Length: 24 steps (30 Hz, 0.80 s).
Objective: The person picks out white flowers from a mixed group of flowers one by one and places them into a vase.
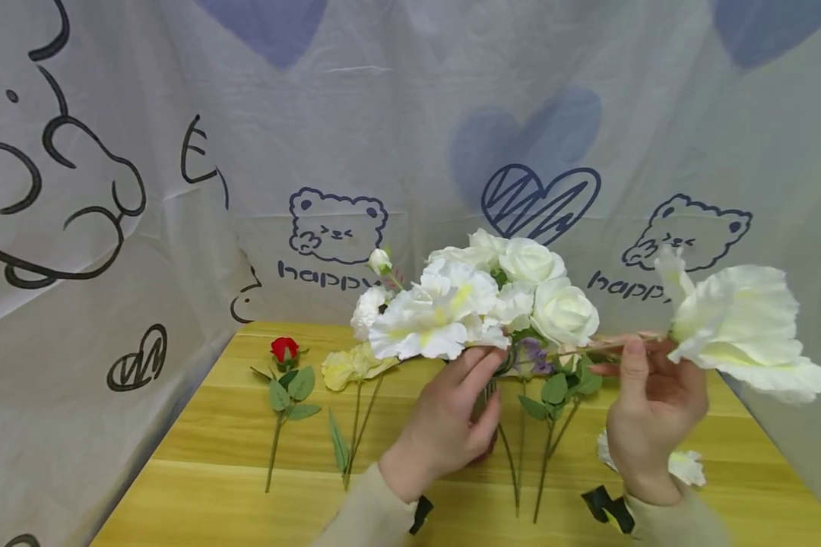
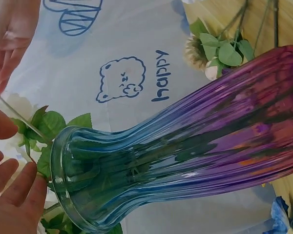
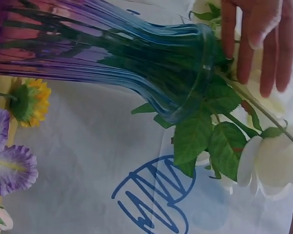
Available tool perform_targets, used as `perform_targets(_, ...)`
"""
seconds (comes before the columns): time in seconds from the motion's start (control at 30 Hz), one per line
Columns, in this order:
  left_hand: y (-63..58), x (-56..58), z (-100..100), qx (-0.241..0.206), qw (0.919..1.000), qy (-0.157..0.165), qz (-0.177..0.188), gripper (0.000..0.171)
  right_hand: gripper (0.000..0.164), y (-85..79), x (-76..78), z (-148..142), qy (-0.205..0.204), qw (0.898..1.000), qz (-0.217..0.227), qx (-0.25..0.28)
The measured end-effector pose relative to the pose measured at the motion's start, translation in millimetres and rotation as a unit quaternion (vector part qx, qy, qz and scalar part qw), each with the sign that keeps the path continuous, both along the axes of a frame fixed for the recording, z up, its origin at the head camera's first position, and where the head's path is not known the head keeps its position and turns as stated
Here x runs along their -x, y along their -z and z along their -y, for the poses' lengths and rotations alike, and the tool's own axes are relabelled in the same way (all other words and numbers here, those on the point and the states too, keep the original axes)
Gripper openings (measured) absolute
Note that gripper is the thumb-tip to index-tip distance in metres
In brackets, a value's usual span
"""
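My right hand [image 1: 657, 414] pinches the thin stem of a white iris [image 1: 742, 327] with yellow-streaked petals. The bloom points right, and its stem [image 3: 263, 114] runs toward the mouth of a ribbed glass vase [image 2: 185, 146]. This vase shades from blue-green at the rim to purple and pink, with several stems inside. Beside its rim is my left hand [image 1: 451, 414], fingers [image 2: 22, 190] loosely extended near the stems and leaves. Above that hand, white roses [image 1: 564, 311] and another white iris [image 1: 438, 311] fill the bouquet. In the head view, hand and blooms mostly hide the vase.
On the wooden table [image 1: 198, 456] lie a red rose [image 1: 284, 349], a pale yellow flower [image 1: 356, 366] and leafy stems [image 1: 554, 391]. White petals [image 1: 687, 467] show behind the right wrist. A yellow sunflower [image 3: 29, 102] and purple iris [image 3: 12, 168] lie beyond the vase. A printed cloth [image 1: 410, 152] hangs behind.
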<state>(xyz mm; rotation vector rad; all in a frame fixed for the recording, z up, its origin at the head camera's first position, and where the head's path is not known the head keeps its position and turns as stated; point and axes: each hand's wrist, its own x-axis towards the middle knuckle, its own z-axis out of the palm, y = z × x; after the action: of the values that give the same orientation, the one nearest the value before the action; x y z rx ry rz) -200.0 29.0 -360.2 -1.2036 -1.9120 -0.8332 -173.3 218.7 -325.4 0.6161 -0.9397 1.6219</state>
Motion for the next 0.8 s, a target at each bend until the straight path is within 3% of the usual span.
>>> perform_targets(0.17,0.8,-4.4,-2.3,0.014,0.9996,-0.011,-0.022,0.047,0.013,4.2,2.6,4.0,-0.001,0.999,-0.002,-0.052)
perform_targets(0.37,2.6,-13.4,-1.4,0.018,0.999,-0.006,-0.041,0.053,0.013,12.2,5.4,8.0,0.033,0.993,0.028,-0.109)
perform_targets(0.6,5.4,-23.5,4.0,0.005,0.997,0.007,-0.076,0.055,0.024,17.8,3.2,10.2,0.123,0.97,0.089,-0.19)
perform_targets(0.8,2.8,-29.1,10.8,-0.031,0.9899,0.019,-0.137,0.045,0.033,15.6,-1.9,17.2,0.138,0.962,0.1,-0.215)
